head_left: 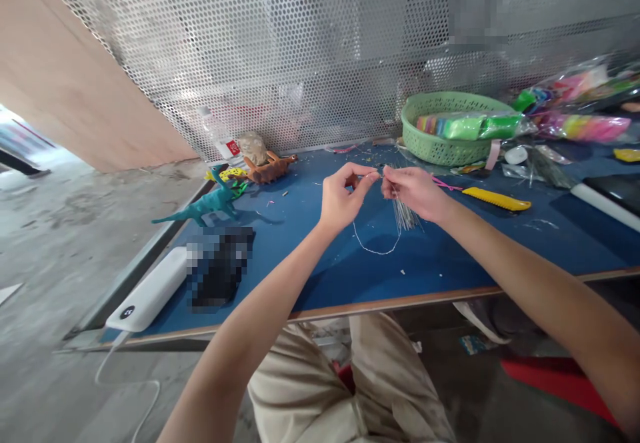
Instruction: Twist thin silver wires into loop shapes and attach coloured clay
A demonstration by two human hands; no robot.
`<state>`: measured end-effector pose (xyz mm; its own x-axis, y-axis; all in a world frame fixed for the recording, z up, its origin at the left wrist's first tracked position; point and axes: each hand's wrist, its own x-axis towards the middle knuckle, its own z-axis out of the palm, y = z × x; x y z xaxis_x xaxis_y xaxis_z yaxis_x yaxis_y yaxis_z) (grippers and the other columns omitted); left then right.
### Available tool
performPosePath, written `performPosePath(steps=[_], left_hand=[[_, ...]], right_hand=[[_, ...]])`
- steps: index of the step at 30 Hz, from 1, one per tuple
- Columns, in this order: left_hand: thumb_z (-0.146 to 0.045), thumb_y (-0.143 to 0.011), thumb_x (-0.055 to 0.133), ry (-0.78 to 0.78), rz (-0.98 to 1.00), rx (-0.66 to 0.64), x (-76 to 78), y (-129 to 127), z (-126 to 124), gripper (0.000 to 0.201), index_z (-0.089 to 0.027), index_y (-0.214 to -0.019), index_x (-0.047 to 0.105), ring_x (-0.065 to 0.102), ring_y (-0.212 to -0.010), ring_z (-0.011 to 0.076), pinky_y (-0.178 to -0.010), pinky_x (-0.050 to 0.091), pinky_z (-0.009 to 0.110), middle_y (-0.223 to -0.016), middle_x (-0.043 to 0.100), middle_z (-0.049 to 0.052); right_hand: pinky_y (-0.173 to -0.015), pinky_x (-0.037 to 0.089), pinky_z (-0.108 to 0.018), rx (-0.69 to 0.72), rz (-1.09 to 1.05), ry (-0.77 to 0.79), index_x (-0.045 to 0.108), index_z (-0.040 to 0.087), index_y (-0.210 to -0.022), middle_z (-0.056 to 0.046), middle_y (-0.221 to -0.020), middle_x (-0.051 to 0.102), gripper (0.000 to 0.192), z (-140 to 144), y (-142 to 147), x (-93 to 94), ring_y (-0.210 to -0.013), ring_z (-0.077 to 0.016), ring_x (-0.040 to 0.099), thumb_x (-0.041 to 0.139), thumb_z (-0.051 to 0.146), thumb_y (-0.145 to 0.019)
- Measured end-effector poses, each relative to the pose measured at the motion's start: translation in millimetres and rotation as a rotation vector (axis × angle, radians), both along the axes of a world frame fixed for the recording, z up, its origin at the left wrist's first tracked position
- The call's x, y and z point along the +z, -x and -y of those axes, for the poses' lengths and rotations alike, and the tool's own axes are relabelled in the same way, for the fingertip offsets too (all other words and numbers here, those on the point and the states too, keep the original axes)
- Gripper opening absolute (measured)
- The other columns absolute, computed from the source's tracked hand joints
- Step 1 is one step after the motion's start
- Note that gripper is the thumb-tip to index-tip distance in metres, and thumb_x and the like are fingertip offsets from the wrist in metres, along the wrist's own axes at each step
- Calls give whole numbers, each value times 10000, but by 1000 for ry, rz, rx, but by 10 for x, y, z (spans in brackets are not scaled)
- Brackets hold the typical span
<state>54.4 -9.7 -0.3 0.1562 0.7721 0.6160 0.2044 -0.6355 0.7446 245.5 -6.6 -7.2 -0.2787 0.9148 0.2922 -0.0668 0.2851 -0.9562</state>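
Observation:
Both hands meet above the middle of the blue table, their fingertips almost touching. My left hand [346, 195] is closed in a pinch between thumb and forefinger. My right hand [414, 191] is pinched too, just to its right. A thin white strand [379, 252], string or fine wire, hangs in a loop between the two hands. Its ends are hidden at the fingertips. Below and behind my right hand lies a bundle of thin, straight, silvery wires [406, 216], partly covered by that hand. A yellow box cutter [495, 199] rests to the right of it.
A green basket [453, 153] with bagged colourful clay stands at the back right. Toy dinosaurs, one teal [213, 204] and one brown [273, 170], stand at the left, near a bottle [213, 130]. A white power bank [150, 290] lies front left. A perforated metal panel [280, 63] rises behind.

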Motion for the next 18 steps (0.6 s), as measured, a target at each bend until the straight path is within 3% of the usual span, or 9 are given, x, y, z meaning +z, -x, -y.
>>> performPosePath(steps=[2, 5, 9, 13, 18], left_hand=[[-446, -918, 720, 2, 22, 41, -34, -20, -12, 253, -201, -970, 754, 530, -563, 91, -498, 409, 230, -822, 743, 33], [-434, -919, 719, 9, 47, 76, -70, -45, -31, 242, -198, -963, 753, 511, -553, 82, -492, 401, 228, -879, 760, 36], [-442, -919, 713, 33, 60, 105, -80, -57, -38, 249, -201, -964, 752, 464, -502, 70, -453, 355, 225, -849, 754, 26], [-435, -919, 713, 27, 34, 108, -74, -64, -10, 242, -199, -957, 754, 458, -494, 67, -449, 344, 224, -843, 755, 26], [-426, -931, 698, 11, 12, 110, -93, -56, -11, 234, -201, -963, 756, 456, -503, 73, -458, 350, 226, -821, 745, 23]], right_hand=[[-661, 492, -352, -171, 88, -178, 710, 223, -818, -46, -792, 706, 403, 21, 5, -2, -680, -177, 601, 685, 618, -896], [-773, 516, -391, -406, 310, -525, 715, 252, -1120, -46, -982, 750, 374, 70, -21, 29, -760, -200, 634, 763, 520, -864], [-931, 469, -460, -506, 659, -858, 732, 276, -1187, -60, -1134, 755, 255, 104, -81, 69, -972, -266, 666, 692, 334, -942], [-893, 431, -482, -555, 855, -974, 758, 284, -1202, -65, -1184, 756, 263, 109, -86, 61, -1037, -296, 642, 603, 261, -990], [-880, 415, -480, -598, 820, -995, 794, 310, -1111, -28, -1157, 776, 244, 97, -31, 18, -1004, -276, 643, 582, 249, -1005]])
